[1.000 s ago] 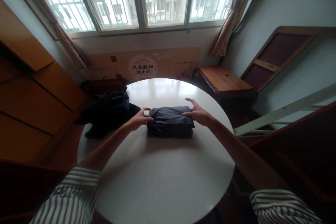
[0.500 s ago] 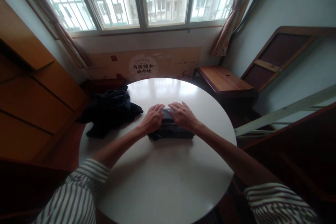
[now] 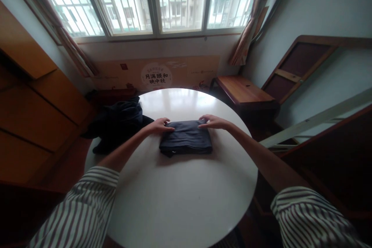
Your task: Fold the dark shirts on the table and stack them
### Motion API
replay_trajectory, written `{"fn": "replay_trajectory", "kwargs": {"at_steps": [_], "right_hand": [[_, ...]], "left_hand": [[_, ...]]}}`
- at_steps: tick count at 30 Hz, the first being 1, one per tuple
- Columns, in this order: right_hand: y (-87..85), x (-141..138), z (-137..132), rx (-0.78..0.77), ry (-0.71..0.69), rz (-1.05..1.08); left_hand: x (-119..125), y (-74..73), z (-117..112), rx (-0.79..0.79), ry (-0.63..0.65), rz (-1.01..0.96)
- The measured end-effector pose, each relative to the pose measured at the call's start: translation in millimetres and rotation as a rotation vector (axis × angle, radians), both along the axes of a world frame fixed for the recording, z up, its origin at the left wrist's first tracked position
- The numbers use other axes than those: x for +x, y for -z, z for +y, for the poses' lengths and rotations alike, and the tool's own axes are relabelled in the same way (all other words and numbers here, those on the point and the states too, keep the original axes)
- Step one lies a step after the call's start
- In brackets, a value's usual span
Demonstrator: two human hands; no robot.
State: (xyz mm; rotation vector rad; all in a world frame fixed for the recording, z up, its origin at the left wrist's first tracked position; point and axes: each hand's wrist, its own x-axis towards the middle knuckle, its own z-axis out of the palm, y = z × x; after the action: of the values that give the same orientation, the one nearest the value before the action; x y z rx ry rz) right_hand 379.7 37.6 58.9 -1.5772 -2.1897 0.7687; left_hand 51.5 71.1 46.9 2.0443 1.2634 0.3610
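A dark blue-grey garment (image 3: 186, 137), folded into a neat flat rectangle, lies on the round white table (image 3: 183, 193) in front of me. At its far left corner is my left hand (image 3: 161, 125), thumb on top and fingers curled round the edge. My right hand (image 3: 214, 121) grips the far right corner the same way, its thumb resting on the cloth. What kind of garment it is, the folds do not show. Left of my left hand lies a loose heap of dark clothes (image 3: 116, 124), partly behind my forearm.
A wooden bench or low table (image 3: 242, 90) stands beyond the table at the right. Orange-brown cabinets (image 3: 31, 112) line the left side. A barred window (image 3: 151, 4) is ahead above a printed banner (image 3: 174, 71). A pale slanted rail (image 3: 316, 118) runs at the right.
My hands have moved apart, from close together over the middle of the folded garment to its two far corners. More of its top now shows, lying flat.
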Motion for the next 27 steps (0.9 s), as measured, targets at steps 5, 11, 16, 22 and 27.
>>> {"fn": "replay_trajectory", "kwargs": {"at_steps": [5,11,16,22,27], "right_hand": [[-34.0,-6,3,0.004,-0.126,0.191],[-77.5,-13,-46,0.454,-0.134,0.33],[-36.9,-11,-96,0.598,-0.309,0.038],[25.1,1,-150,0.472,-0.4,-0.046],[6.8,-20,-117,0.395,0.059,0.152]], "left_hand": [[-2,-40.7,5,-0.126,0.135,-0.046],[-5,-88.5,-46,0.609,0.058,-0.098],[-12,-41.6,-104,0.69,0.266,-0.026],[-30,4.8,-153,0.613,0.488,0.069],[-32,-6.7,-126,0.502,-0.125,-0.025]]}}
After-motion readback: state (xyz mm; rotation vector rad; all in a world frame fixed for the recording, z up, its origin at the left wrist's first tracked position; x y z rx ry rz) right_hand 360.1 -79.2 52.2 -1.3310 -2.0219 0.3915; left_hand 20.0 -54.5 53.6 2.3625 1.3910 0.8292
